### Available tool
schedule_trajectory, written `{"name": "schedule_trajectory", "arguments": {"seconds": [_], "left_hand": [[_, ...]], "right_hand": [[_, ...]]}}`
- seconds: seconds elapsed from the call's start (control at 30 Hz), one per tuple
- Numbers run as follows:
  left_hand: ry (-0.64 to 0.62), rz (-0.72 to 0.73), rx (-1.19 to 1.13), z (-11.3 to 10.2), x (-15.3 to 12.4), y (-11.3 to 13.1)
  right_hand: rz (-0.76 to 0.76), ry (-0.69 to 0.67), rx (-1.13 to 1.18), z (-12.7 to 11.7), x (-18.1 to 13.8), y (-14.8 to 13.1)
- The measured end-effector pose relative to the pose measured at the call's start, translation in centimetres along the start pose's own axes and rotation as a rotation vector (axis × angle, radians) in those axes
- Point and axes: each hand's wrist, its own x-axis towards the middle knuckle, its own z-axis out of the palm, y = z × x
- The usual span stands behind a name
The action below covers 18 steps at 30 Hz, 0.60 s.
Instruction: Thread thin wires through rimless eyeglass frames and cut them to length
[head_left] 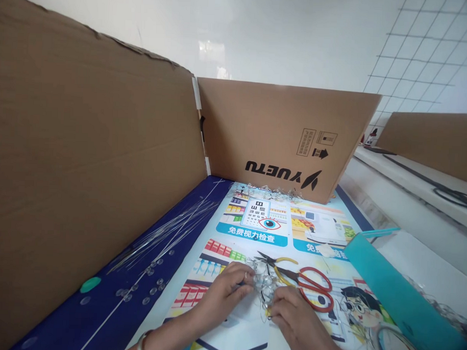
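Observation:
A cluster of clear beads on thin wire (266, 287) lies between my two hands, low in the middle of the view. My left hand (229, 287) has curled fingers closed at the cluster's left side. From the right, my right hand (295, 315) pinches at its lower edge; the fingertips are partly hidden. Just beyond the hands rest yellow-handled pliers (282, 263), their dark jaws pointing left. Red-handled scissors (316, 285) lie beside them, close above my right hand.
Cardboard panels (281, 130) wall the left and back. Loose wires (170, 231) and several clear beads (149, 269) lie on the blue strip at left. More beaded wire (271, 191) sits along the back panel. A teal box (402, 283) with wire stands right; a wire coil (396, 339) is nearby.

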Motion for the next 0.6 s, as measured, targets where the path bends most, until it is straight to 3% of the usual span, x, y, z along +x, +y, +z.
{"name": "schedule_trajectory", "arguments": {"seconds": [0.13, 0.33, 0.6], "left_hand": [[-0.04, 0.008, 0.025, -0.4, 0.0, 0.5], [-0.041, -0.117, 0.088, -1.1, -0.1, 1.1], [-0.017, -0.252, -0.217, -1.4, -0.4, 1.6]], "right_hand": [[0.039, -0.001, 0.16, -0.3, -0.2, 0.6], [0.13, 0.028, 0.354, -1.2, 0.4, 0.8], [0.219, 0.053, 0.453, -1.7, 0.5, 0.6]]}}
